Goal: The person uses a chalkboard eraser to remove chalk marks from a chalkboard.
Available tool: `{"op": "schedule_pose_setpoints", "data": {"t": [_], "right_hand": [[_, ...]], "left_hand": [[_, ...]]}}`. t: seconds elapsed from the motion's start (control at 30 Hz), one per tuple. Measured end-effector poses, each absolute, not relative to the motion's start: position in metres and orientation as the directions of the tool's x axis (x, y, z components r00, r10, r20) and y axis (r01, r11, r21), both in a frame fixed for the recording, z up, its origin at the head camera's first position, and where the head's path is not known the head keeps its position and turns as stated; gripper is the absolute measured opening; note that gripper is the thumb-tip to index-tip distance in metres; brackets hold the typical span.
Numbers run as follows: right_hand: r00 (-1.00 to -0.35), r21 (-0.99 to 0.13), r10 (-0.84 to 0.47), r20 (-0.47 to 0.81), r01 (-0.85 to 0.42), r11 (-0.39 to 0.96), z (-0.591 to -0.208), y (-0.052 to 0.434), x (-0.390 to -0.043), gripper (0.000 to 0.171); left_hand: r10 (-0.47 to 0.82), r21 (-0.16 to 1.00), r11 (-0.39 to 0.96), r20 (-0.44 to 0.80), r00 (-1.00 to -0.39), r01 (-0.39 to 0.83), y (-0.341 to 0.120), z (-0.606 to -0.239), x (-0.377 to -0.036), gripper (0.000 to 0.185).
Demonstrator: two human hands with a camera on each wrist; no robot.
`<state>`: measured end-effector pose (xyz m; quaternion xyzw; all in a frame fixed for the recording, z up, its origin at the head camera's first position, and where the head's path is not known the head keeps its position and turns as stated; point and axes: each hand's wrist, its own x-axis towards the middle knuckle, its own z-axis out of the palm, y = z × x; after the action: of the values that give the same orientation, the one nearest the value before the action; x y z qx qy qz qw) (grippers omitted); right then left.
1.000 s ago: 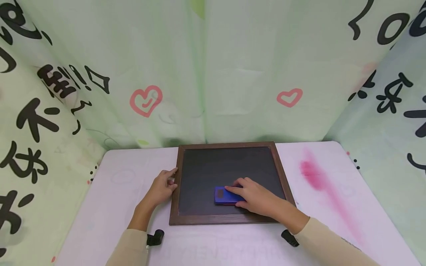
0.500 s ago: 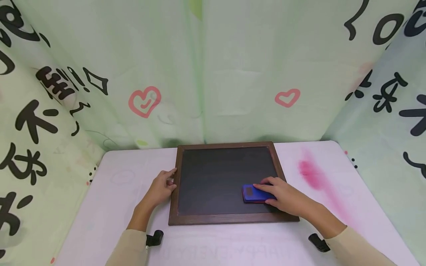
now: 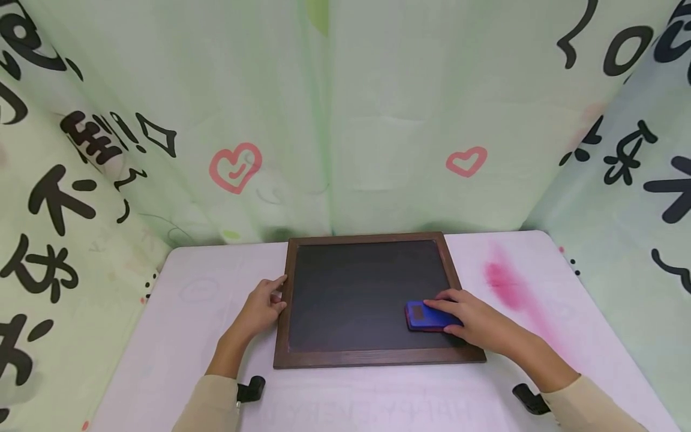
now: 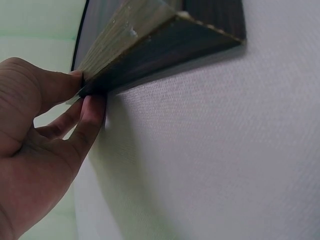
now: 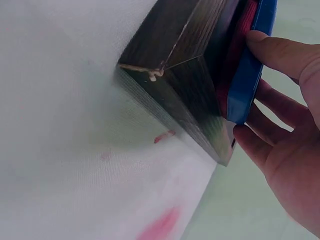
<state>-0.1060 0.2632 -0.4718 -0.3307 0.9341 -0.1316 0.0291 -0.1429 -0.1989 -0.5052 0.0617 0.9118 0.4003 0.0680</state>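
Observation:
A small blackboard [image 3: 361,294] in a brown wooden frame lies on the white table. At the frame's left side, my left hand [image 3: 261,307] holds the edge with its thumb and fingertips. The left wrist view shows these fingers [image 4: 94,111] right at the frame's outer edge [image 4: 150,65]. My right hand [image 3: 477,321] grips a blue blackboard eraser [image 3: 426,317] near the board's lower right corner. In the right wrist view, the eraser's red felt side [image 5: 237,55] faces the board, with the thumb on one long side and fingers on the other.
The white table [image 3: 216,264] carries a pink smudge [image 3: 507,285] right of the board. Pale green curtains [image 3: 378,108] with black writing and pink hearts hang behind and on both sides. Black camera mounts [image 3: 251,390] sit at both wrists.
My right hand has slid the eraser rightward across the board, from its lower middle to near the right side of the frame. The left hand stays at the left edge.

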Motion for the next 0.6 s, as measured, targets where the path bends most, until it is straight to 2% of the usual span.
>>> {"op": "schedule_pose_setpoints", "data": {"t": [0.27,0.43,0.6], "right_hand": [[-0.832,-0.32,-0.554,0.033,-0.534,0.783,-0.461,0.264,-0.108,0.058],[-0.87,-0.361,-0.48,0.108,-0.485,0.797,-0.45,0.27,-0.116,0.061],[-0.898,-0.356,-0.393,0.195,-0.438,0.825,-0.437,0.283,-0.128,0.061]], "left_hand": [[0.173,0.739,0.671,-0.07,-0.982,0.065,-0.199,-0.507,-0.145,0.063],[0.17,0.735,0.675,-0.073,-0.983,0.063,-0.199,-0.506,-0.145,0.063],[0.171,0.741,0.668,-0.077,-0.982,0.058,-0.198,-0.506,-0.144,0.063]]}}
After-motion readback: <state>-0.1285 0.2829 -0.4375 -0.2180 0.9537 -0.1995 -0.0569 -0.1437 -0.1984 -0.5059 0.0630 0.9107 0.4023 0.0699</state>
